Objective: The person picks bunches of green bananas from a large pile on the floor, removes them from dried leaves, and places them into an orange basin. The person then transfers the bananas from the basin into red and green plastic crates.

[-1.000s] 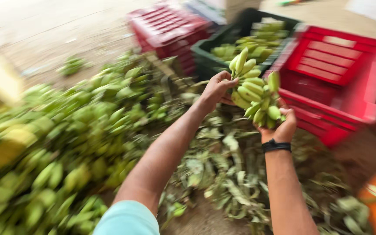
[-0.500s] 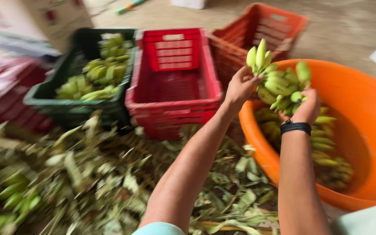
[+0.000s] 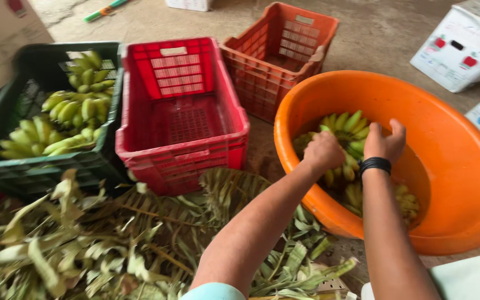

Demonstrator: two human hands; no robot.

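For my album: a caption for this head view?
Both hands, left hand and right hand, lower green bananas into an orange tub.

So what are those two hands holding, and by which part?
Both hands grip one bunch of green bananas inside the round orange plastic tub: the left hand on its left side, the right hand on its right. Exact finger placement is blurred.

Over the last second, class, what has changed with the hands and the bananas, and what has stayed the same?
Both hands, left hand and right hand, carried the banana bunch from above the leaves down into the orange tub, still gripping it. The red crate stayed empty; the green crate kept its bananas.
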